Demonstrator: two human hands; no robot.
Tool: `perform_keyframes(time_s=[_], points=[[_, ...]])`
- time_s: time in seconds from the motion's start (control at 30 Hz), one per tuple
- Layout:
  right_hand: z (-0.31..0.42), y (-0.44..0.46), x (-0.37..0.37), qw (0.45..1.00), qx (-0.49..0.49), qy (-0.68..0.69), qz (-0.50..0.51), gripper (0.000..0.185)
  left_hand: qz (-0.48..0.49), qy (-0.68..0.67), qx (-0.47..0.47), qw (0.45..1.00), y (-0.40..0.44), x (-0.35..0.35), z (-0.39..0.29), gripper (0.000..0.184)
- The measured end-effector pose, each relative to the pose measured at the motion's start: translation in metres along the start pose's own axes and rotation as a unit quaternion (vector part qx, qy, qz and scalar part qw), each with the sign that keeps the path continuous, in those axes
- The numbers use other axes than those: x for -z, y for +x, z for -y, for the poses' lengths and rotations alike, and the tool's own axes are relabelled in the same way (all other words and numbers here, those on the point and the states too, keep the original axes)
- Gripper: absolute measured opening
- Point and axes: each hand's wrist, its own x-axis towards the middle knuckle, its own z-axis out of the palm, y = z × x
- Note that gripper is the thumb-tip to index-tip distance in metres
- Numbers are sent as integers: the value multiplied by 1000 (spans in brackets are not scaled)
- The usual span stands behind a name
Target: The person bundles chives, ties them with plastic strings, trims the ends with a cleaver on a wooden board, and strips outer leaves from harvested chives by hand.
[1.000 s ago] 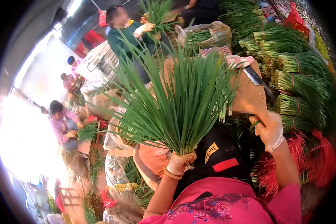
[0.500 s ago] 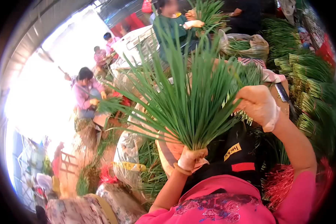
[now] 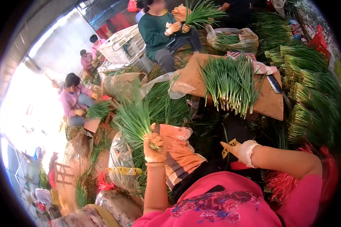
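Note:
My left hand, in a whitish glove, grips a bunch of green chives by the stem end, leaves fanning up and left. In front of my lap, my right hand has thumb and finger pinched on what looks like a single chive leaf. Beyond it, a row of trimmed chives lies on a tilted wooden board, pale stem ends toward me. A knife rests at the board's right side. An orange patterned cloth covers my left thigh.
Loose chives heap left of the board. Tied bundles are stacked along the right. Red ties hang by my right elbow. A plastic bag stands at left. A co-worker in green and one in pink hold chives.
My left hand has swung the bunch left, uncovering the board and its chives. My right hand has come down from beside the leaves to near my lap.

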Motion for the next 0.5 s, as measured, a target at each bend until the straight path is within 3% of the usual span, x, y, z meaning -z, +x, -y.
perform_keyframes(time_s=[0.1, 0.2, 0.27, 0.3, 0.37, 0.4, 0.43, 0.5], points=[[-7, -13, 12, 998, 53, -25, -39, 114, 6, 0, -8, 1000, 1, 0, -5, 57], [-55, 4, 26, 987, 49, 33, -152, 62, -2, 44, -20, 999, 2, 3, -4, 58], [-118, 32, 26, 947, 13, 99, -305, 41, 2, 90, -22, 996, 5, 6, -8, 59], [-155, 40, 25, 939, 8, -24, -343, 33, -8, 96, -19, 995, 6, 7, -9, 62], [-183, 46, 46, 926, -115, 88, -350, 26, -9, 133, -22, 991, 9, 7, -6, 63], [-184, 46, 62, 872, -226, 315, -300, 26, -9, 152, -25, 988, 11, 9, -4, 64], [-199, 63, 61, 824, -251, 433, -264, 35, -19, 168, -31, 985, 14, 10, -3, 65], [-224, 103, 42, 835, -281, 370, -295, 38, -40, 189, -34, 981, 21, 9, 4, 66]])
